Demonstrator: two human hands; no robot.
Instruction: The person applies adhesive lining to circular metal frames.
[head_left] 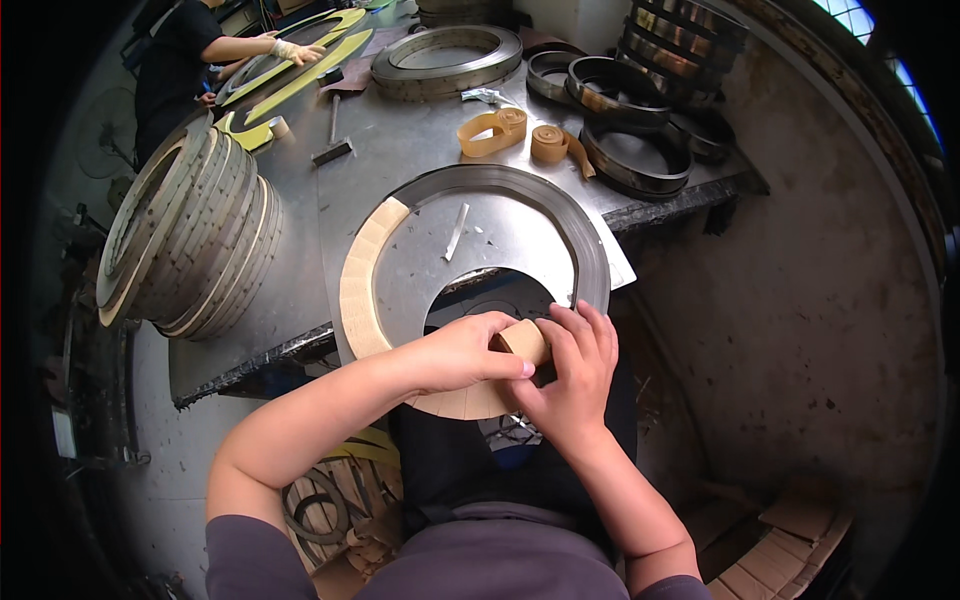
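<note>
A large flat metal ring (592,250) hangs partly over the near edge of the table, close to my body. Overlapping turns of tan paper tape (362,285) cover its left side and its near part. The rest, round the far and right sides, is bare dark metal. A small roll of the same tape (526,342) sits between my hands at the near right of the ring. My left hand (465,352) is closed at the wrapped part, its thumb pressing beside the roll. My right hand (575,375) curls round the roll's right side; some fingertips are hidden.
Beyond the ring lie two loose tan tape rolls (548,145), a hammer (333,150) and a thick metal ring (447,60). Stacked rings (200,240) stand at left, black rings (640,155) at right. A co-worker's gloved hand (298,52) touches yellow-edged rings at far left.
</note>
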